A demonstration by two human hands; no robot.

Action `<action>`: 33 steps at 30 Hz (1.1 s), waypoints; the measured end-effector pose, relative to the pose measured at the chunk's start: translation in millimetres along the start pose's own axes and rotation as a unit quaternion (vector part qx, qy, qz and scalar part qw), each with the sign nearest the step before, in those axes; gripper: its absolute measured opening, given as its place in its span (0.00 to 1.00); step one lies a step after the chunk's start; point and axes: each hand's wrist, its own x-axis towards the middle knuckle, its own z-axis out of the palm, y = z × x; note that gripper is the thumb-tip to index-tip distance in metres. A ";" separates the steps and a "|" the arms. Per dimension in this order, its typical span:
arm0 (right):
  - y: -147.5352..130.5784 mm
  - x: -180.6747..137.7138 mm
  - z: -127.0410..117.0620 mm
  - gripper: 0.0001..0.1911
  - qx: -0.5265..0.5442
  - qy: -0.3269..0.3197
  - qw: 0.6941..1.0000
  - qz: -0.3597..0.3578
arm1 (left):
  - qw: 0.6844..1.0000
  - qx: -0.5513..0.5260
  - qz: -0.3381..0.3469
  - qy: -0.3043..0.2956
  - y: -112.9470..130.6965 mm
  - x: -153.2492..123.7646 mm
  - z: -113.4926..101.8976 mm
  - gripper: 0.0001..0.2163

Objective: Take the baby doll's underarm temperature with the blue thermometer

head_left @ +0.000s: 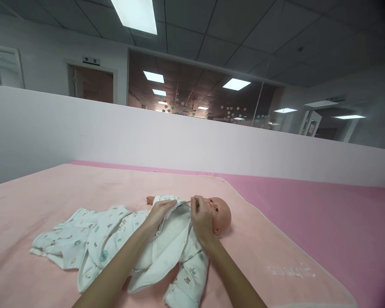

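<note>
A baby doll [220,212] lies on its back on a pale pink blanket [51,205], head to the right. It wears a white printed garment [167,244] that is open down the front. My left hand [160,212] pinches the garment's edge near the doll's chest. My right hand [201,218] is closed on a thin tie string at the collar, just beside the doll's chin. A small doll hand [150,199] sticks out of a sleeve beyond my left hand.
More of the white printed clothing [73,246] spreads to the left on the blanket. The blanket lies on a brighter pink surface [324,222]. A white partition wall [179,141] runs along the far edge.
</note>
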 end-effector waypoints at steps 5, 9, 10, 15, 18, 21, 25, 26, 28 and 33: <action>6.0 6.3 -22.7 0.09 0.052 0.213 0.976 -0.008 | 0.943 0.289 0.036 -0.158 17.4 -23.0 8.7 0.18; 4.5 8.0 -23.7 0.10 0.073 0.248 0.965 0.043 | 0.826 0.479 0.091 -0.283 33.9 -42.1 3.3 0.34; 3.5 7.5 -22.6 0.10 0.078 0.246 0.965 0.047 | 0.802 0.501 0.097 -0.309 37.5 -44.7 0.6 0.37; 1.9 1.2 -16.3 0.08 0.094 0.199 0.975 -0.034 | 0.775 0.525 0.104 -0.335 43.9 -52.5 -3.7 0.37; 2.1 -3.3 -14.1 0.06 0.069 0.156 0.980 -0.102 | 0.800 0.535 0.112 -0.247 30.9 -62.2 9.2 0.30; 0.4 -6.5 -12.9 0.06 0.052 0.130 0.979 -0.148 | 0.779 0.593 0.146 -0.139 6.9 -76.2 24.7 0.30; -2.2 -8.0 -11.7 0.06 0.054 0.111 0.977 -0.175 | 0.752 0.622 0.177 -0.130 -8.8 -92.6 18.7 0.32; -2.5 -7.8 -11.3 0.06 0.053 0.112 0.977 -0.173 | 0.765 0.607 0.176 -0.121 -5.5 -94.4 9.9 0.27; -2.5 -7.0 -10.8 0.06 0.056 0.120 0.978 -0.164 | 0.798 0.575 0.155 -0.091 9.2 -93.3 -14.4 0.25; -0.7 -5.1 -10.0 0.06 0.068 0.129 0.980 -0.139 | 0.807 0.581 0.081 0.072 53.8 -72.2 -68.9 0.21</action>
